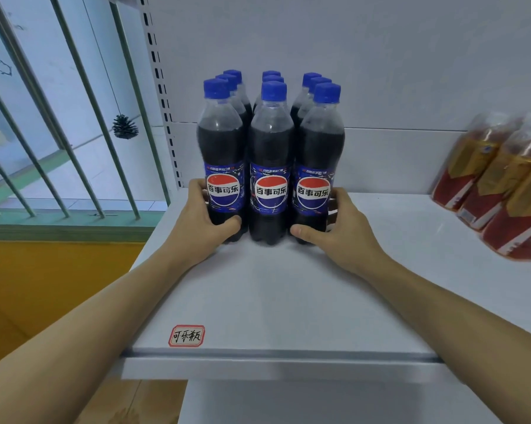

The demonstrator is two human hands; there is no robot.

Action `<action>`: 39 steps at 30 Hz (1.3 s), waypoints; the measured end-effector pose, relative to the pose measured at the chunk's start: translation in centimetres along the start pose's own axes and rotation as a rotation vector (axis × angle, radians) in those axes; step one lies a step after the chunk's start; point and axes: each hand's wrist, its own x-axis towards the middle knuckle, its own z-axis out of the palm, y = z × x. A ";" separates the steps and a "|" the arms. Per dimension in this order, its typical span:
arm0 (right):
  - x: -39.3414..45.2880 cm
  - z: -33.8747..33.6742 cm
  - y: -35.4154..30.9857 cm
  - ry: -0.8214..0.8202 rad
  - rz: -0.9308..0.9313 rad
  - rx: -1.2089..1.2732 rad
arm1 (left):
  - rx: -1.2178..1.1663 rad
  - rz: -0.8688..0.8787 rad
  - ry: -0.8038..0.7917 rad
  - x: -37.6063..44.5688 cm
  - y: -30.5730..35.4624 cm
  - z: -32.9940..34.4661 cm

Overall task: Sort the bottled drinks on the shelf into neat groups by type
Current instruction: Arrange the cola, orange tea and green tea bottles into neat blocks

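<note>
Several cola bottles (269,160) with blue caps and blue labels stand in three tight rows on the white shelf (276,301), near its back left. My left hand (206,218) wraps round the base of the front left bottle (221,154), thumb in front. My right hand (334,221) wraps round the base of the front right bottle (319,157), thumb in front. The front middle bottle stands between my hands, untouched. The rear bottles are mostly hidden behind the front row.
A group of tea bottles (497,185) with red and gold labels stands at the shelf's right edge. A red-bordered paper tag (186,335) is stuck near the shelf's front edge. Window bars (74,117) and a perforated upright (163,96) lie to the left.
</note>
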 end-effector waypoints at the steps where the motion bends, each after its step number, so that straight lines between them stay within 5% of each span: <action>1: 0.0 0.0 0.0 0.000 0.004 0.008 | 0.003 -0.002 0.003 0.0 0.0 0.0; 18: 0.2 -0.1 0.6 -0.055 -0.009 0.026 | -0.039 0.002 0.001 -0.1 0.3 0.0; 24: 1.2 -1.5 -0.5 0.078 0.078 0.459 | -0.434 -0.201 0.183 1.9 0.9 -1.3; 28: 6.2 -1.3 -0.9 0.056 0.258 0.623 | -0.769 -0.449 0.119 5.4 1.9 -1.7; 39: 7.4 1.8 -0.9 -0.018 0.448 0.928 | -0.790 -0.421 0.076 5.9 1.5 1.1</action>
